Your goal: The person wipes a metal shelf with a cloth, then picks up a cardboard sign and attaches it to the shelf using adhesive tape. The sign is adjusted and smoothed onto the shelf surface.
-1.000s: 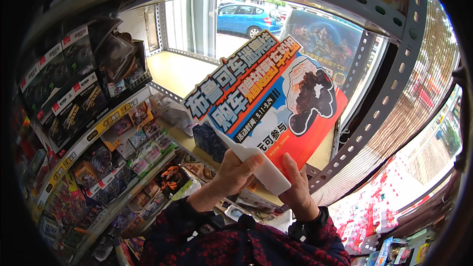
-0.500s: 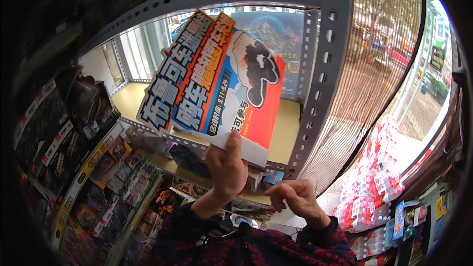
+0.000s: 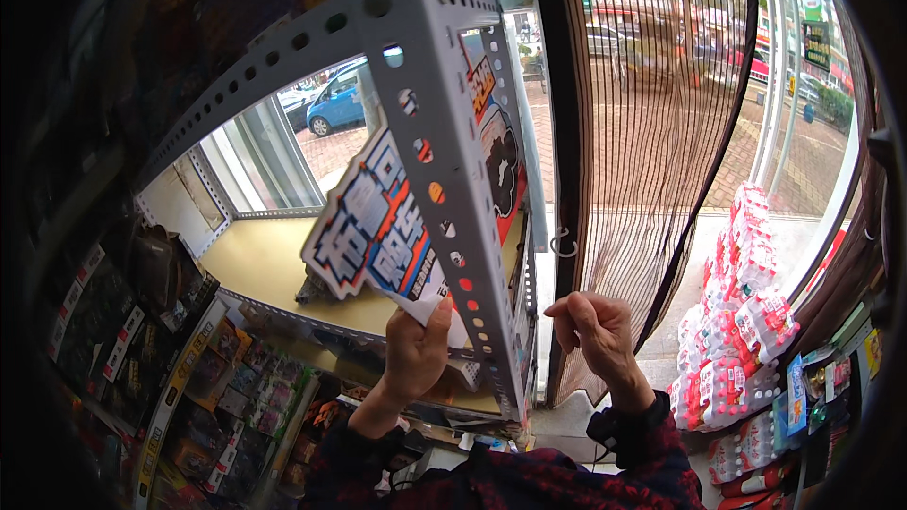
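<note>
My left hand [image 3: 416,351] is closed round the lower edge of a printed cardboard sign [image 3: 364,244], thumb on its face. The sign is white, blue and orange with large lettering and a dark cartoon shape. It stands tilted in the shelf opening, and the perforated grey corner post [image 3: 427,113] hides its middle; its far side shows again right of the post. To the right of the post my right hand [image 3: 597,332] is raised with curled fingers, thumb against them. Nothing shows in it, and it appears apart from the post and the mesh curtain.
A cream shelf board [image 3: 255,250] lies behind the sign. At left, racks carry packaged goods [image 3: 213,368]. A striped mesh curtain [image 3: 652,132] hangs in the doorway. Shrink-wrapped bottle packs [image 3: 737,340] are stacked at right. A blue car [image 3: 337,102] is outside.
My view has swung right, so the post now crosses in front of the sign. The sign stays in my left hand. The transparent blue poster behind it no longer shows.
</note>
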Available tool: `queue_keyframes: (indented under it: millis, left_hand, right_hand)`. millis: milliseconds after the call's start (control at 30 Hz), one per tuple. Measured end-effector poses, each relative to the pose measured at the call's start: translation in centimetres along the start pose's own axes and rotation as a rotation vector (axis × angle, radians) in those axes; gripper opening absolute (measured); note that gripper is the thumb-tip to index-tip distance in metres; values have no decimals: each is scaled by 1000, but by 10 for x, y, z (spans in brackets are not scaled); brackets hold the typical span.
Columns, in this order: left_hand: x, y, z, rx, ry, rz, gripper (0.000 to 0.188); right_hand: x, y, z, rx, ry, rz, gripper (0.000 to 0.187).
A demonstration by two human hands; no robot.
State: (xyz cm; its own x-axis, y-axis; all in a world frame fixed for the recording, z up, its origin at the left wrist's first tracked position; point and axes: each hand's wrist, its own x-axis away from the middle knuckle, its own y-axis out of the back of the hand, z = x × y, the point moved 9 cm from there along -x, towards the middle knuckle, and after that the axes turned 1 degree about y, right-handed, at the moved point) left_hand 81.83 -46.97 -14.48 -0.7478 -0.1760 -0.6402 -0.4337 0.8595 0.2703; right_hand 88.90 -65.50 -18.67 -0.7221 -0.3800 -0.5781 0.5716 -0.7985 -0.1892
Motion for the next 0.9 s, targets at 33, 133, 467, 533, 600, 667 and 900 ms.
queue_keyframes:
  millis: [33, 133, 467, 533, 600, 667, 900]
  left_hand:
    - [-1, -2, 3, 26, 38, 14, 20]
    - [-6, -6, 8, 116, 66, 5, 20]
    - [-4, -17, 36, 393, 34, 184, 52]
    - [-2, -19, 37, 292, -20, 196, 64]
    - [-1, -20, 36, 113, -62, 210, 75]
    - [2, -29, 38, 264, 38, 363, 75]
    - [0, -43, 31, 407, 257, 486, 69]
  right_hand:
    - [-6, 4, -2, -18, 4, -6, 35]
    - [-18, 7, -11, -56, -14, 23, 34]
    - [-47, -15, -5, 226, 162, 73, 13]
    - [-51, -28, 18, 459, 396, 47, 11]
    - [-59, -35, 35, 491, 497, 22, 19]
    - [-69, -40, 63, 621, 703, -34, 26]
    - [-125, -78, 114, 614, 992, 71, 35]
